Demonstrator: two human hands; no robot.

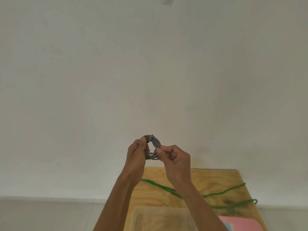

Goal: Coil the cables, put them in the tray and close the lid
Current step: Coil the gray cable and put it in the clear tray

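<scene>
A grey cable (156, 142) is wound into a small round coil and held up in front of the white wall, above the table. My left hand (137, 153) grips the coil's left side with thumb and fingers. On the right side my right hand (175, 158) pinches it. A long green cable (216, 194) lies loose across the wooden table (216, 177) below. The clear plastic tray (138, 214) sits at the table's near edge, partly hidden by my forearms. A pink lid (241, 223) lies to its right.
The white wall fills most of the view behind the table. Grey floor shows to the left of the table. The table's far edge and right edge are visible.
</scene>
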